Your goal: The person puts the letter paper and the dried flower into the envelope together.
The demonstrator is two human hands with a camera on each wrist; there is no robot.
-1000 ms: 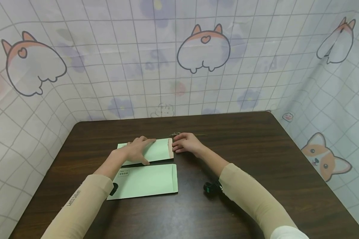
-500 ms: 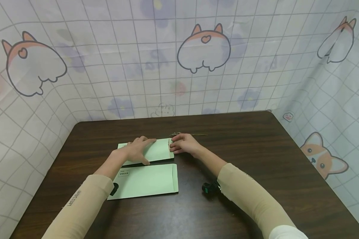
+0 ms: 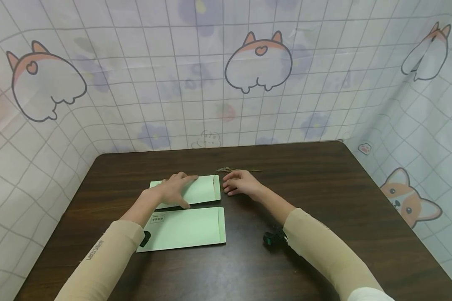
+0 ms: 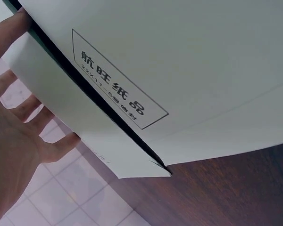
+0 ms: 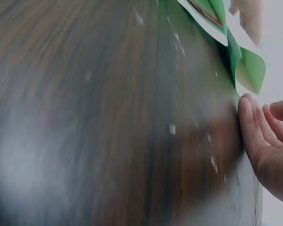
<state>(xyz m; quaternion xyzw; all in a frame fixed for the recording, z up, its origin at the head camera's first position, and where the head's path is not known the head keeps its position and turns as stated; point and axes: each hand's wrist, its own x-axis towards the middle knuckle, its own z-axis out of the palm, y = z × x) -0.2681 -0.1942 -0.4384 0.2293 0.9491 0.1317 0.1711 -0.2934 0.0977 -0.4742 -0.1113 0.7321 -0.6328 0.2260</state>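
Two pale green envelopes lie one behind the other on the dark wooden table [image 3: 316, 184]. My left hand [image 3: 171, 190] rests with spread fingers on the left part of the far envelope [image 3: 201, 189]. In the left wrist view, its fingers [image 4: 61, 147] lie against that envelope, beside the near envelope [image 4: 203, 84] with its boxed printed label. My right hand [image 3: 241, 184] is just right of the far envelope's end, holding nothing, with fingers loosely bent. In the right wrist view, the green-lined ends of both envelopes gape slightly near my right fingers [image 5: 254, 127].
Behind my right hand lies a thin dried sprig [image 3: 229, 169] with a long stem. A black device [image 3: 273, 238] is at my right wrist. A patterned cloth [image 3: 173, 83] hangs behind the table.
My right fingers touched the far envelope's right end, then drew back to the right. The beige strip at that end has narrowed to a thin line. My left hand stays in place.
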